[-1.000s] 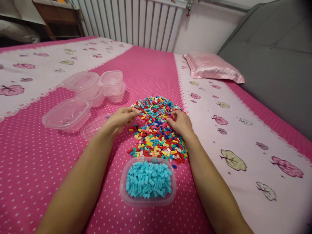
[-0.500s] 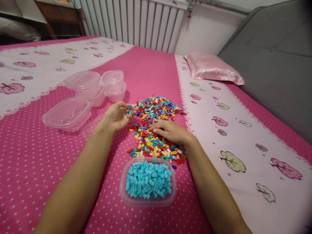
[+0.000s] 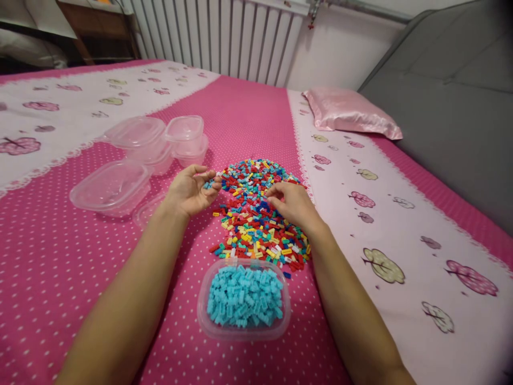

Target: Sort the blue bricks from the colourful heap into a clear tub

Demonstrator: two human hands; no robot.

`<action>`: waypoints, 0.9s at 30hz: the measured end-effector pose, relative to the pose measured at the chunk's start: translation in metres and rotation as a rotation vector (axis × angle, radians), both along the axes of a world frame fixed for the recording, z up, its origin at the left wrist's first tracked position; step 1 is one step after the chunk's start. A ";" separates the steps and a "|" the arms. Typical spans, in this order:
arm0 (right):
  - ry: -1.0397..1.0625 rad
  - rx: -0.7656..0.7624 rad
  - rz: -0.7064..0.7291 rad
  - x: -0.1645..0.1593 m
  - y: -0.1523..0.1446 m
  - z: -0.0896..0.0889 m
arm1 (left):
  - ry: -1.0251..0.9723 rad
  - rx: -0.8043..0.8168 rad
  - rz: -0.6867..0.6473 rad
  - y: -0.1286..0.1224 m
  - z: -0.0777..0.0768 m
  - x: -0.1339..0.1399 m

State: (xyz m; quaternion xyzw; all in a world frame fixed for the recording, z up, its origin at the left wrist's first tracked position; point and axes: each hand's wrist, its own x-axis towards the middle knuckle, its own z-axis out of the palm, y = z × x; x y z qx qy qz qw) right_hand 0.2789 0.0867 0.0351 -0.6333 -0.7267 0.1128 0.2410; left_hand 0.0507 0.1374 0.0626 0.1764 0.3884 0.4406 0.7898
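Reaching right hand: over the right side of the pile, mid-frame, thumb and fingers bent close to one another; from where I stand I cannot tell whether a brick is pinched between them.
Left hand: just beside the pile's left edge, left of centre, palm partly turned up, fingers loosely curled on a few blue bricks.
Pile: small bricks in red, yellow, blue, green and white, spread over the middle of the frame, thinner where its far and near heaps meet.
Full tub: lower centre, at the near edge of the pile, heaped with light blue pieces.
Clear tubs: grouped left of centre, some stacked.
Lid: flat beside them, partly hidden by the left forearm.
Bed: under it all, pink with white dots, tree-print bands at both sides.
Pillow: shiny pink, upper right, near the grey headboard.
Radiator: white, along the top of the frame.
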 end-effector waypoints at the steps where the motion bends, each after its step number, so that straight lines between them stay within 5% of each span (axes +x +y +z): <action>1: -0.009 0.007 0.006 -0.002 0.002 -0.004 | -0.004 -0.004 -0.004 0.000 0.000 0.000; 8: -0.083 -0.070 0.201 -0.009 0.009 -0.021 | 0.007 -0.001 0.005 -0.001 -0.002 0.003; 18: -0.103 -0.082 0.123 -0.011 0.005 -0.014 | 0.015 0.018 -0.135 -0.009 -0.002 0.014; 27: 0.166 0.054 -0.019 -0.009 0.007 -0.010 | -0.050 0.039 -0.240 -0.010 -0.006 0.016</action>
